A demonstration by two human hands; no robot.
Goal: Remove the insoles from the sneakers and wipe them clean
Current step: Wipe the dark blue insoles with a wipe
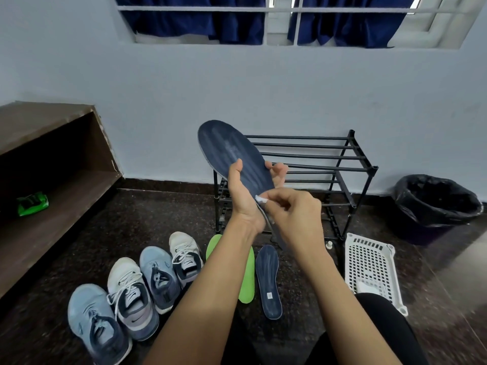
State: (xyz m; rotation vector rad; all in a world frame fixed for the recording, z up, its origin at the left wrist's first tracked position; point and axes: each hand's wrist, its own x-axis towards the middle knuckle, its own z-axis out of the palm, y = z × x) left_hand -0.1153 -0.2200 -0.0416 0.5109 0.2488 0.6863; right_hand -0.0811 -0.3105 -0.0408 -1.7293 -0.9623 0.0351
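Left hand (243,196): I gripped the long dark-blue insole (232,151), thumb across its face.
Right hand (297,214): my curled fingers pinched a small white wipe (261,199) against it.

Bare forearms (210,299); snug black trousers (382,327) on legs.

Four sneakers (131,293) stand in a row on the floor (163,206), two insoles (268,280) lying just right of them. Behind, a rack (342,159) stands at the wall (184,101); right of it a bin (434,206), nearer a basket (369,262).
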